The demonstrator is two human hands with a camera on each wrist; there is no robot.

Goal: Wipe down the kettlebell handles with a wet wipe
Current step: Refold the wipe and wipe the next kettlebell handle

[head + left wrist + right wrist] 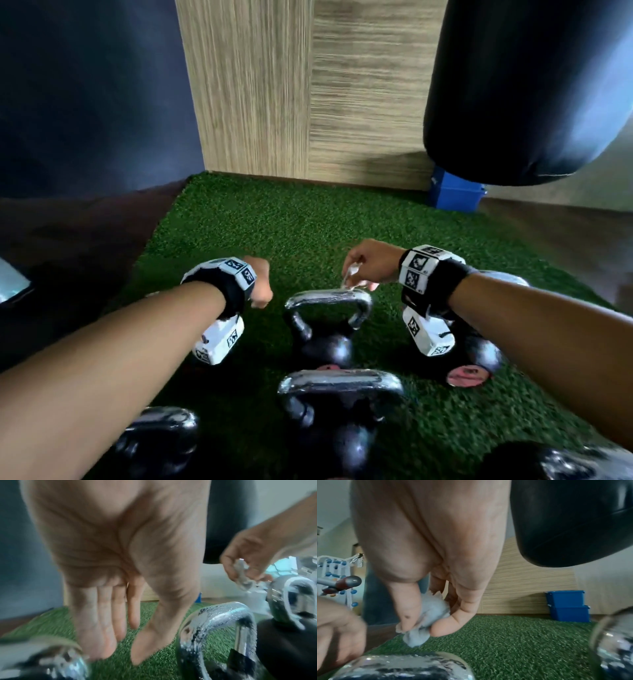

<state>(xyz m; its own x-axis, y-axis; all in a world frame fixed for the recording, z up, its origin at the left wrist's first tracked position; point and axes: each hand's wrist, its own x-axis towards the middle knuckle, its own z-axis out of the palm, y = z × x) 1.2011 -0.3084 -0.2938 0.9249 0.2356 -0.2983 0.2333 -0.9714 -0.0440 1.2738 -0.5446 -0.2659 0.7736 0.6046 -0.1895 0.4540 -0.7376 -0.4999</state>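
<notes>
Several black kettlebells with chrome handles stand on green turf (274,222). The middle kettlebell's handle (329,300) lies between my hands. My right hand (359,279) hovers just above that handle's right end and pinches a crumpled white wet wipe (349,277) between thumb and fingers; the wet wipe (419,638) hangs a little above the handle (402,666). My left hand (262,291) hangs left of the handle, apart from it. The left hand's fingers (102,628) point down, relaxed, and hold nothing. A nearer kettlebell (339,385) stands in front.
More kettlebells sit at the near left (161,425), under my right wrist (479,359) and at the bottom right (548,459). A black punching bag (513,85) hangs at the upper right. Stacked blue boxes (455,195) stand by the wood-panel wall (308,85).
</notes>
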